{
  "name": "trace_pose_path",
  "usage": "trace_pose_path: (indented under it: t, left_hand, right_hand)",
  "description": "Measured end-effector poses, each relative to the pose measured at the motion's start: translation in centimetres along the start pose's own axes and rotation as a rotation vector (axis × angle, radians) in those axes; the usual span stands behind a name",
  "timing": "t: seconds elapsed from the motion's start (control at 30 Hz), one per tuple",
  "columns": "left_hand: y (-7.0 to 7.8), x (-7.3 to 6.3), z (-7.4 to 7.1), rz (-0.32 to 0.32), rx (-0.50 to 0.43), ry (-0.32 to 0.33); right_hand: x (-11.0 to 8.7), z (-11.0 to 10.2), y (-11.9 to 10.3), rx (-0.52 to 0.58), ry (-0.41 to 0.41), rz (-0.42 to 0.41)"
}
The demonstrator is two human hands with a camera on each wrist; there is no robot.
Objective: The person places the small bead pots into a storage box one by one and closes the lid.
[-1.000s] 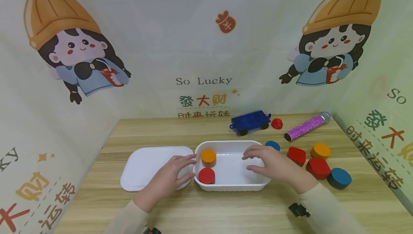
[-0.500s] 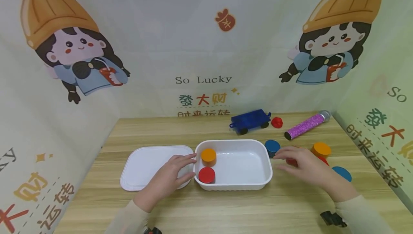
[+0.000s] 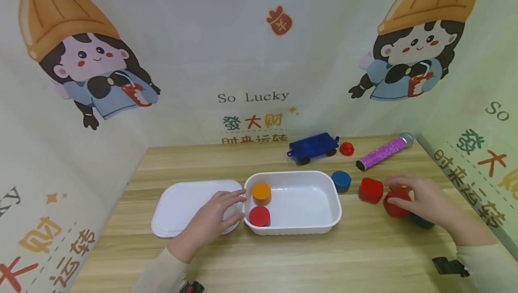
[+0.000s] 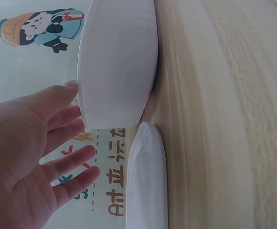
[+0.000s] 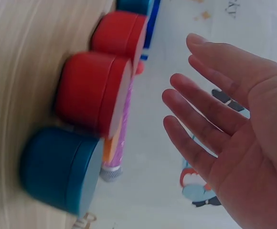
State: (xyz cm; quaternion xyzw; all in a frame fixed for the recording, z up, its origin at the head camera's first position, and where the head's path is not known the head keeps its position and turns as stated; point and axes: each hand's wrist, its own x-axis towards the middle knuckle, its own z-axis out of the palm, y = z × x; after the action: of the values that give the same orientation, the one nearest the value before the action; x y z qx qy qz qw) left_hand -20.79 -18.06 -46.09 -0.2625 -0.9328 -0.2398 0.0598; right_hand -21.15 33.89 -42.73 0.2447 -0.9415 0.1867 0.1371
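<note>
My left hand (image 3: 212, 219), fingers loosely extended, touches the left rim of a white rectangular container (image 3: 299, 228). In the left wrist view the thumb (image 4: 64, 90) meets that container's rim. Inside the container, at its left end, stand an orange round tin (image 3: 261, 193) and a red round tin (image 3: 259, 216). Over the cluster on the right hovers my right hand (image 3: 425, 198), holding nothing. Below it sit a red tin (image 5: 93, 93) and a blue tin (image 5: 62, 171), apart from the fingers in the right wrist view. Another red tin (image 3: 370, 190) lies just left; an orange one is mostly hidden.
A white lid (image 3: 182, 210) lies left of the container, partly under my left hand. Another blue tin (image 3: 341, 181) stands by the container's right rim. Behind are a blue toy wagon (image 3: 313, 147), a small red piece (image 3: 346, 148) and a purple glittery microphone (image 3: 382, 153).
My right hand has moved right, from over the container past the blue tin to above the right cluster. My left hand stays at the container's rim.
</note>
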Motion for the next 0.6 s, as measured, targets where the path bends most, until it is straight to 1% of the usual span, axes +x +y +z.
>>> trace_pose_path:
  t: [0.1, 0.17, 0.43, 0.6]
  left_hand:
    - [-0.1, 0.0, 0.1, 0.011, 0.005, 0.017]
    - [-0.2, 0.0, 0.2, 0.019, 0.004, 0.023]
    - [-0.1, 0.0, 0.1, 0.014, 0.005, 0.010]
    - [0.0, -0.1, 0.0, 0.019, 0.004, 0.014]
  right_hand:
    - [-0.3, -0.2, 1.0, -0.021, -0.024, -0.006]
    - [-0.6, -0.4, 1.5, -0.025, -0.056, 0.003]
    - [-1.2, -0.5, 2.7, -0.021, -0.179, 0.047]
    - [-1.3, -0.4, 3.1, -0.028, -0.196, 0.038]
